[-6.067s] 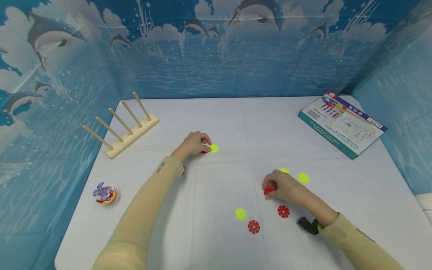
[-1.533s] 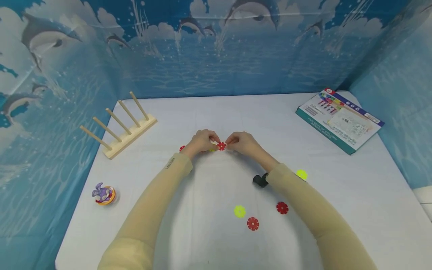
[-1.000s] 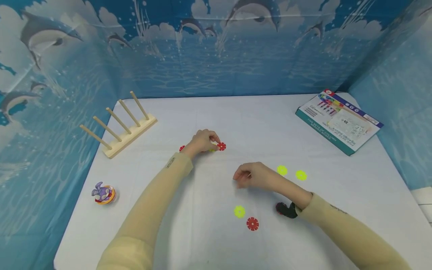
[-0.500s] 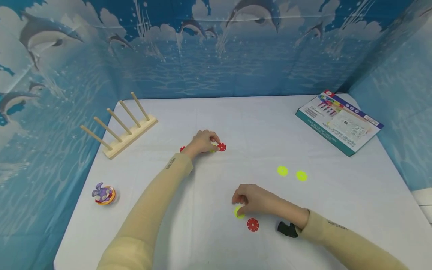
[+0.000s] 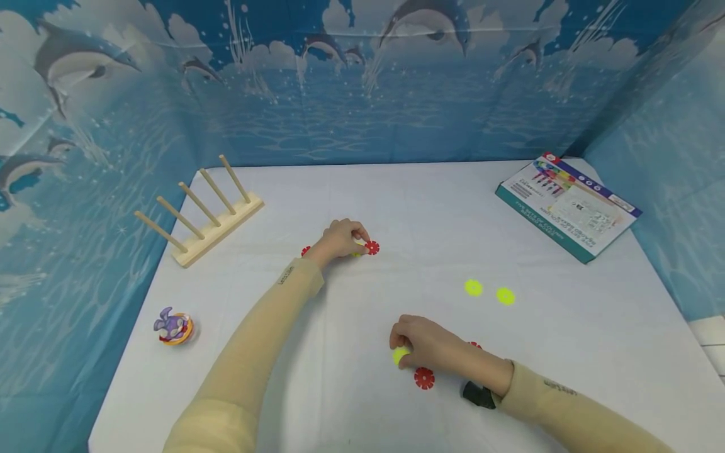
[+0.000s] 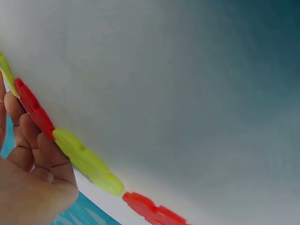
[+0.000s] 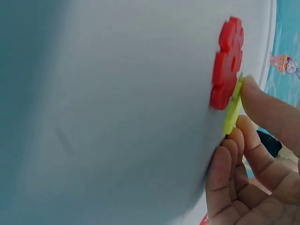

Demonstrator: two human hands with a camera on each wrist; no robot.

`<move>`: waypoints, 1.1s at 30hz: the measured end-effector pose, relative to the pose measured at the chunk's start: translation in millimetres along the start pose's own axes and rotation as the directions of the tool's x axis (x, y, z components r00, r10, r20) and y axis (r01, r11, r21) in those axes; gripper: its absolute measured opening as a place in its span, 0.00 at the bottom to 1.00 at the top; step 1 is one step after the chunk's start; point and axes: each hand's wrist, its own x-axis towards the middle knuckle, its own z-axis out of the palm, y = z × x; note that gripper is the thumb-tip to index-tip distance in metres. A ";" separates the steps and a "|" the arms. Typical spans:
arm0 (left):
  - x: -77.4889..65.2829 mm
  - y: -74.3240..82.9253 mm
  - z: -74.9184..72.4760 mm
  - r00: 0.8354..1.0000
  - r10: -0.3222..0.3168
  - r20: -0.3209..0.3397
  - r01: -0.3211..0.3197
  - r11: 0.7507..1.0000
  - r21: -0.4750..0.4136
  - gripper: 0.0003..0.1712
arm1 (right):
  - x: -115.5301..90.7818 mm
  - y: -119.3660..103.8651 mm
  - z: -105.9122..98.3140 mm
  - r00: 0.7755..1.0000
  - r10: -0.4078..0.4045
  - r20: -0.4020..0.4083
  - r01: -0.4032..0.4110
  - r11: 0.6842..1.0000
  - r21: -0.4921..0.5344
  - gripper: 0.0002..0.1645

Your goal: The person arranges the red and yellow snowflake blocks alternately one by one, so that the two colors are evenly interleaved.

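A row of notched plastic flower discs, red and yellow by turns, lies on the white table. My left hand (image 5: 340, 240) rests over it, thumb and forefinger pinching a yellow disc (image 6: 8, 75); a red disc (image 5: 372, 247) sits at the row's right end. In the left wrist view the other fingertips touch a red disc (image 6: 33, 108) and a yellow disc (image 6: 86, 161). Nearer the front, my right hand (image 5: 427, 343) pinches a yellow disc (image 7: 234, 110) between thumb and fingers, tilted in the right wrist view. Beside it lies a loose red disc (image 5: 424, 378).
Two yellow discs (image 5: 473, 287) lie right of centre; another red disc (image 5: 476, 345) is partly behind my right forearm. A wooden rack with several pegs (image 5: 218, 229) stands back left, a purple toy (image 5: 174, 326) left, a flat box (image 5: 569, 207) back right.
My right hand reached the end of the row, where a red disc now lies, then drew back to the front and took hold of a yellow disc. My left hand barely moved lately.
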 end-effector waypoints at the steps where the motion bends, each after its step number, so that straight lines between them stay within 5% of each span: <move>1: 0.0 0.2 -0.1 1.000 0.000 -0.001 0.000 1.000 0.000 0.13 | -0.3 0.0 0.3 1.000 -0.002 -0.003 0.002 1.000 -0.004 0.15; 16: 1.6 0.7 -1.9 1.000 -0.001 0.002 0.001 1.000 -0.015 0.13 | -2.4 0.8 -0.4 1.000 0.009 -0.016 -0.009 1.000 0.000 0.15; 21: 2.0 0.7 -2.4 1.000 -0.003 0.002 0.003 1.000 -0.007 0.13 | -1.7 0.6 -4.4 1.000 0.019 0.020 -0.020 0.997 0.073 0.14; 33: -3.1 2.5 -1.0 1.000 0.004 -0.006 -0.004 1.000 -0.016 0.12 | 20.8 14.1 -45.0 1.000 0.021 -0.023 -0.016 0.980 0.197 0.06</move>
